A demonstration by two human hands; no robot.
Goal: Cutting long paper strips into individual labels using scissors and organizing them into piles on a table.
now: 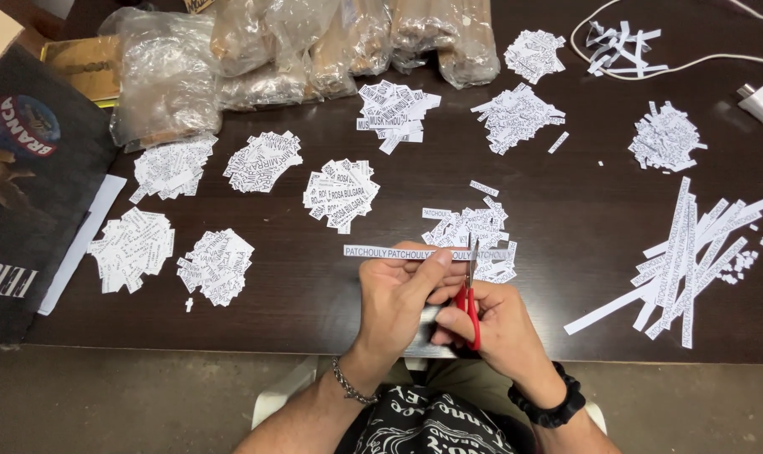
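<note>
Above many cut label piles (341, 193), your left hand (398, 294) pinches a printed strip (381, 251), right hand (495, 324) gripping red scissors (469, 303) mid-cut; uncut strips (684, 261) wait.

The left hand (398, 294) holds a long paper strip (381, 251) flat over the dark table (297, 294); the right hand (495, 324) holds red scissors (469, 303) with blades on the strip.
</note>
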